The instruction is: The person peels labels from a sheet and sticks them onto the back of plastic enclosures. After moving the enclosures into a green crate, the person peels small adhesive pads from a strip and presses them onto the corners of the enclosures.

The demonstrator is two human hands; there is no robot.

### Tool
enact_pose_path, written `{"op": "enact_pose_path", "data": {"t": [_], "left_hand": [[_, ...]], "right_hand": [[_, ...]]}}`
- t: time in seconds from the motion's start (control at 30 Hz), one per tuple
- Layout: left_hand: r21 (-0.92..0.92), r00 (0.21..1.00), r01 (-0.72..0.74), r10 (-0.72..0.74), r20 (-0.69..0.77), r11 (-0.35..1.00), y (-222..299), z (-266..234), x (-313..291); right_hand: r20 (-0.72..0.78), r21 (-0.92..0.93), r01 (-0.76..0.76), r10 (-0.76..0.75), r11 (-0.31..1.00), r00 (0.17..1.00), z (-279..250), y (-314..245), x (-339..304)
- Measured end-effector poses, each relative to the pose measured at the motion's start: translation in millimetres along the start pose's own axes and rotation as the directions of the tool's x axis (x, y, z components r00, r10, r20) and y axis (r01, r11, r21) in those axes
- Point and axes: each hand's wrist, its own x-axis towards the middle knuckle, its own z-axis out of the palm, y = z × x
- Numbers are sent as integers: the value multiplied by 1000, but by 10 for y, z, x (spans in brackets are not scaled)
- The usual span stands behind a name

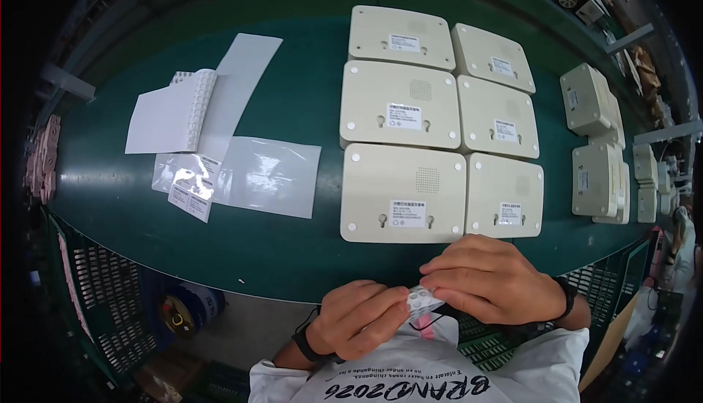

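Observation:
Close to my body, just off the table's front edge, both hands meet over a small sheet of round white stickers. My left hand pinches its left side, while my right hand has its fingers closed on the upper right part. Beyond the hands lie cream plastic housings, label side up, in two columns. The nearest left housing carries round white pads at its corners, a printed label, two keyhole slots and a patch of small holes. Beside it lies the nearest right housing, close to my right hand.
On the green table, a larger curled sheet of round stickers lies over white backing paper at the left. Glossy label sheets are near it. More housings are stacked to the right. Green crates stand below the edge.

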Motion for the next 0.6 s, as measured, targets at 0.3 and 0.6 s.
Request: {"op": "enact_pose_path", "data": {"t": [0.3, 0.6], "left_hand": [[80, 999, -35, 33, 27, 996, 87, 87, -36], [42, 999, 44, -43, -21, 998, 58, 134, -123]], "right_hand": [[-109, 32, 76, -72, 997, 991, 176, -6, -182], [-194, -249, 177, -228, 952, 954, 354, -6, -244]]}}
